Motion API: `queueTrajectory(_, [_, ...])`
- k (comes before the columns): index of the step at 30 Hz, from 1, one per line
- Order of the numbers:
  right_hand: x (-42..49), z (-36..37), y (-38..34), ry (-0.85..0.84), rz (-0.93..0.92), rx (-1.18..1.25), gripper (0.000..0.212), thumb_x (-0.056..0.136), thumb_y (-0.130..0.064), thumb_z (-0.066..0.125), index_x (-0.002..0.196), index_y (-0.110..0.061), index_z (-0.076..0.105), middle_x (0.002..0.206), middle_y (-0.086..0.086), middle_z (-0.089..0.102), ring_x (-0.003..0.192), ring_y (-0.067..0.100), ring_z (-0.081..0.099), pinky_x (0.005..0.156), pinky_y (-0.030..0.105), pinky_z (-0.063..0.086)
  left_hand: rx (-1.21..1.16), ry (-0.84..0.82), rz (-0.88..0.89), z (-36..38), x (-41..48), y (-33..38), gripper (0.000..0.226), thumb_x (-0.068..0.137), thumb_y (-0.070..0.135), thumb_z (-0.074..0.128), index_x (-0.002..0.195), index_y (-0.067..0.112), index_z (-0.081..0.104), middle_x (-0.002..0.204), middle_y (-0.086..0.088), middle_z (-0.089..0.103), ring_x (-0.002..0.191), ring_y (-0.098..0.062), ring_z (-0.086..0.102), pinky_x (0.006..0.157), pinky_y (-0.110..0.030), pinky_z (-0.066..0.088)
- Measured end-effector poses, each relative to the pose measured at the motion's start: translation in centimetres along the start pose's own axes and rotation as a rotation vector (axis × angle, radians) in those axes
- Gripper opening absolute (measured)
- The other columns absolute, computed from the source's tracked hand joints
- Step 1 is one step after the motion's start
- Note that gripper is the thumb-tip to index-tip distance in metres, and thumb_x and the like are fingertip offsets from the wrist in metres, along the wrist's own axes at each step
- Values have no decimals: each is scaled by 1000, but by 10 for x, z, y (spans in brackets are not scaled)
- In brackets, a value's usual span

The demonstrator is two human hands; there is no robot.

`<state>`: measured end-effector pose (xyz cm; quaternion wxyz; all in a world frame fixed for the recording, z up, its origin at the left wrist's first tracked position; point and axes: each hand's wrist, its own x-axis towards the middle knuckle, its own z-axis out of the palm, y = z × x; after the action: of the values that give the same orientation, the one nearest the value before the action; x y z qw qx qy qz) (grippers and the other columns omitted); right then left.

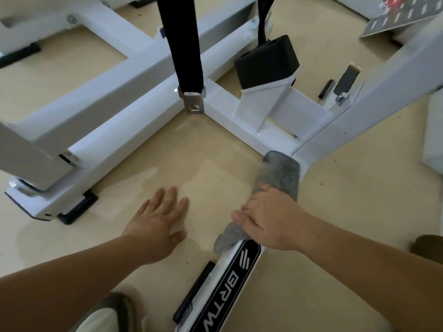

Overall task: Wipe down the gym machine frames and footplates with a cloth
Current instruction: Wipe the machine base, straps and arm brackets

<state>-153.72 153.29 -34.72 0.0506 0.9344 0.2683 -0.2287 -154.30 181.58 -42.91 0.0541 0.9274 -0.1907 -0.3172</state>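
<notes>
The left hand (158,221) lies flat on the floor (215,152) at lower centre, fingers straight and spread, holding nothing. Just to its right, the right hand (271,224) lies on a grey cloth (284,174) draped over a white frame bar (215,305). Its fingers bend over the cloth and seem to grip it, though their tips are hidden. The bar carries a black label and runs up to join the white machine frame (134,75). The floor is glossy beige. A black strap (184,44) with a metal buckle hangs at upper centre, beside a black pad (266,61).
</notes>
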Motion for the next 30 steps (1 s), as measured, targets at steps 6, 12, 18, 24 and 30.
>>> queueTrajectory(6, [10,-10,17,0,166,-67,80,93,-54,-6,127,-24,60,110,8,70,113,28,60,120,44,24,-12,40,14,3,-2,0,77,104,60,32,158,41,-19,163,2,-36,150,-24,-33,127,-41,-8])
queueTrajectory(12, [-15,14,-58,108,-8,-28,71,105,-52,15,85,-27,78,74,-3,66,71,24,52,88,47,43,-78,104,49,24,-43,11,74,105,59,29,161,34,-12,165,1,-32,151,-24,-32,126,-42,-12])
queueTrajectory(18, [-56,31,-133,65,-219,100,55,107,-51,15,108,-33,66,98,-11,60,92,20,48,100,43,34,-89,78,124,54,-73,15,85,88,72,3,163,33,-6,166,5,-27,154,-21,-23,126,-36,-11])
queueTrajectory(24, [-64,39,-187,23,-364,96,49,103,-55,28,99,-24,67,91,1,66,82,29,54,88,47,41,28,79,99,46,-88,-15,68,107,54,21,163,27,-6,169,-2,-22,155,-22,-22,127,-38,-10])
queueTrajectory(30, [-26,20,-155,-35,-216,-89,77,99,-66,14,90,-22,77,85,3,73,88,28,66,99,45,40,-40,132,35,49,-95,-12,70,108,50,30,164,25,-6,170,-4,-20,156,-23,-19,127,-37,-10])
